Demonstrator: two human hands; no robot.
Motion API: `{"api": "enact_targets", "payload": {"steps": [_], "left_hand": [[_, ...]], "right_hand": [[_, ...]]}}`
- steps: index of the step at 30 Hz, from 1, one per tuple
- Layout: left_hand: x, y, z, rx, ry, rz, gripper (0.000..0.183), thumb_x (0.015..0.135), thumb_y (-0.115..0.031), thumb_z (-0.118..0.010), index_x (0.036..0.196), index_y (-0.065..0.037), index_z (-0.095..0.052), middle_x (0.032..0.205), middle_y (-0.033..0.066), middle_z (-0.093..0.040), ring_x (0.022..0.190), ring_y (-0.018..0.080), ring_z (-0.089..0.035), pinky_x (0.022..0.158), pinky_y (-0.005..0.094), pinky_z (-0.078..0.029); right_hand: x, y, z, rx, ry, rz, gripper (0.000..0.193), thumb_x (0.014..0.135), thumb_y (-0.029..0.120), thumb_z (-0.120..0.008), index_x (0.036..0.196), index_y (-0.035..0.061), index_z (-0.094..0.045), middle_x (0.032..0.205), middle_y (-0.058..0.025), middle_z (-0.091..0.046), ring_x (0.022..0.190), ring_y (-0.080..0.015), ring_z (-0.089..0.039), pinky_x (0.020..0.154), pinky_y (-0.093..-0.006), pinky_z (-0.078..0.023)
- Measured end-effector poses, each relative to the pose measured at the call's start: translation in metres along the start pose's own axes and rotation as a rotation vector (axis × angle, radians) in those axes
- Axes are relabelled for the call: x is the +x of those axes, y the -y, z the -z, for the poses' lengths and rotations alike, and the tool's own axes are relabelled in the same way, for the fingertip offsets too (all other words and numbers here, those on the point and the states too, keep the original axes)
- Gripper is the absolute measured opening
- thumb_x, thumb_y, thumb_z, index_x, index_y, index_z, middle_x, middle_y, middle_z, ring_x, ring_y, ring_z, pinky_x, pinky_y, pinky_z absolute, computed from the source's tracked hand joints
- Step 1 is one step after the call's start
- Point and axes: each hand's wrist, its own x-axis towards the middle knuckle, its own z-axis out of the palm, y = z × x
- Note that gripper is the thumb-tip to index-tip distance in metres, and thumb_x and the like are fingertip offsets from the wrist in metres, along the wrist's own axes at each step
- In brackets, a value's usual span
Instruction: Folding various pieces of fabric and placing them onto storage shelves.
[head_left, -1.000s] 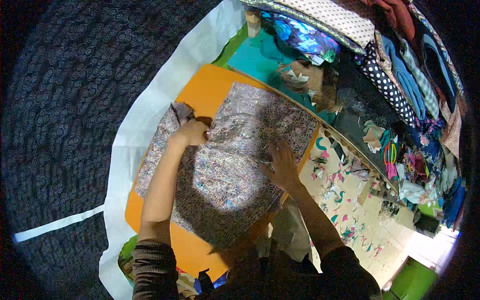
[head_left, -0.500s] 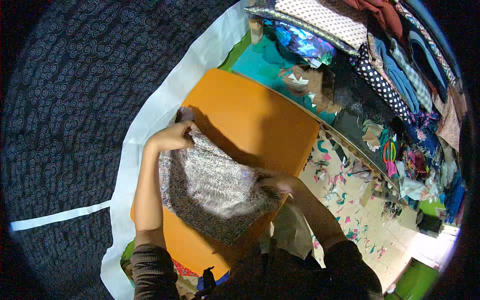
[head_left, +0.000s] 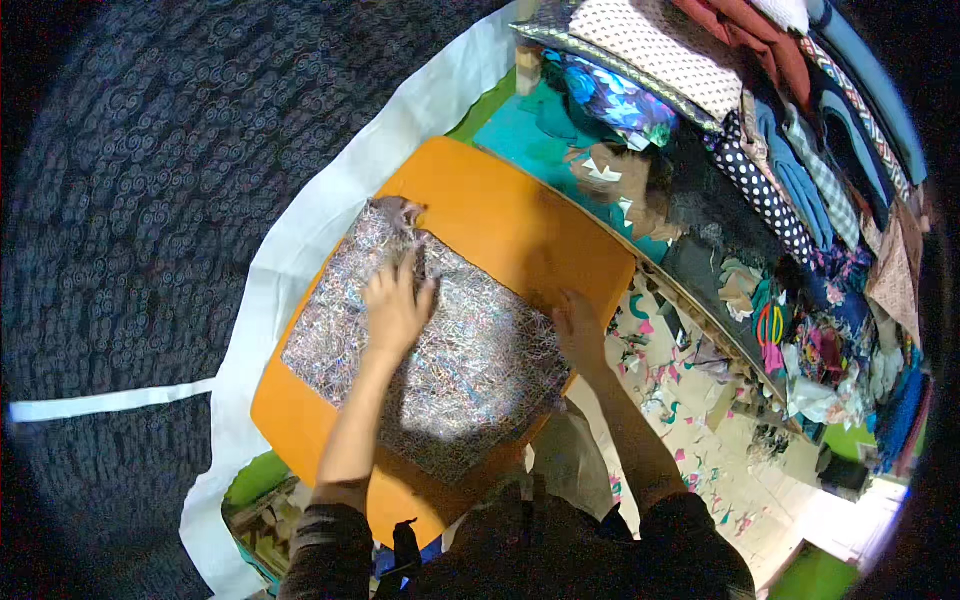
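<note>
A piece of grey speckled fabric (head_left: 480,340) lies spread over an orange board (head_left: 480,195), with a small bunched fold at its far left corner. My left hand (head_left: 398,305) rests palm down on the cloth just below that fold, fingers spread and holding nothing. At the right corner of the fabric is my right hand (head_left: 578,325), its fingers bent together at the edge and partly in shadow; they appear to pinch the cloth. Shadow covers the fabric's near corner.
Dark swirl-patterned cloth (head_left: 180,200) with a white border (head_left: 300,240) fills the left. Folded fabrics (head_left: 660,50) are piled at the far right. Orange-handled scissors (head_left: 770,325) lie among scraps beside a ledge. Small coloured offcuts litter the pale floor (head_left: 690,400).
The fabric, lifted and folded before, now lies flatter and wider on the board. My left hand has released its edge and moved right and nearer, onto the cloth. My right hand has moved slightly farther away.
</note>
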Motion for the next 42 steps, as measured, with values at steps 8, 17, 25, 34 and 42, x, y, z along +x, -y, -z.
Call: {"api": "enact_targets", "payload": {"steps": [8,17,25,34,42], "left_hand": [[-0.175,-0.025,-0.034,0.167,0.143,0.074,0.056,0.083,-0.038,-0.05,0.131,-0.012,-0.038,0.136,0.0163,-0.032,0.122,0.0352,-0.032,0.099,0.0521,-0.023],[-0.257,-0.009,-0.009,-0.08,-0.199,0.775,0.052,0.084,-0.03,-0.051,0.123,0.003,-0.041,0.126,0.0256,-0.038,0.114,0.0383,-0.039,0.096,0.0458,-0.029],[-0.221,0.088,-0.032,-0.662,-0.628,1.185,0.052,0.077,-0.025,-0.065,0.11,0.01,-0.047,0.1,0.0197,-0.058,0.087,0.027,-0.057,0.076,0.035,-0.045],[-0.18,0.044,0.029,-1.321,-0.447,1.248,0.024,0.082,-0.014,-0.058,0.102,0.001,-0.058,0.095,0.011,-0.062,0.08,0.0211,-0.059,0.072,0.0333,-0.046],[-0.18,0.06,0.138,-1.254,-0.75,0.889,0.024,0.085,-0.014,-0.056,0.105,-0.003,-0.058,0.097,0.0032,-0.061,0.09,0.0139,-0.055,0.083,0.0284,-0.041]], "right_hand": [[-0.027,0.004,-0.052,-0.473,0.291,0.682,0.041,0.086,0.026,-0.049,0.121,0.0054,-0.047,0.128,-0.02,-0.04,0.122,-0.0346,-0.033,0.106,-0.0483,-0.015],[0.026,0.0,-0.042,-0.086,0.38,0.472,0.04,0.086,0.021,-0.049,0.12,0.0011,-0.046,0.117,-0.0207,-0.049,0.113,-0.0375,-0.041,0.098,-0.0436,-0.031],[0.102,0.064,-0.109,0.68,0.673,0.085,0.047,0.084,0.024,-0.057,0.12,-0.0036,-0.045,0.115,-0.0132,-0.053,0.106,-0.0216,-0.05,0.089,-0.0329,-0.039],[0.122,0.101,-0.121,0.442,1.15,-0.405,0.04,0.078,0.015,-0.063,0.112,-0.0025,-0.05,0.104,-0.0158,-0.059,0.091,-0.0277,-0.058,0.08,-0.0384,-0.047],[0.148,0.212,-0.059,0.826,1.147,0.059,0.032,0.079,0.009,-0.063,0.109,0.0022,-0.054,0.102,-0.0091,-0.06,0.092,-0.0211,-0.057,0.084,-0.0349,-0.045]]}}
